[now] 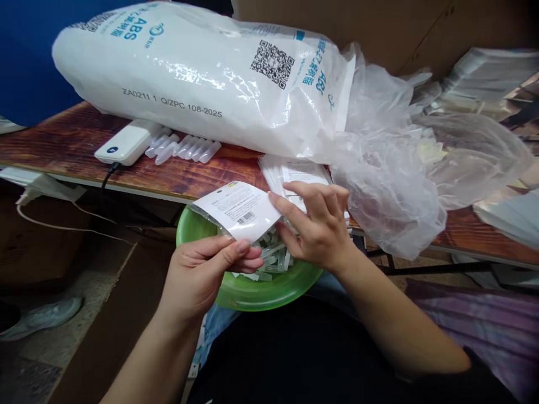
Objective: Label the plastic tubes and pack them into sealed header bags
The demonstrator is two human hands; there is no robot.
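My left hand is closed, thumb and fingers pinching the lower edge of a flat white printed packet with a barcode. My right hand is at the packet's right end, index finger on its upper edge and thumb by the corner, other fingers stretched out. Beneath both hands is a green plastic bowl, over my lap. It holds many small translucent plastic tubes, partly hidden by my hands and the packet. Behind my right hand lies a stack of similar printed packets on the table.
A large white plastic sack marked ABS lies across the wooden table. In front of it are a white power bank with a black cable and a row of translucent tubes. Crumpled clear plastic bags spread at the right.
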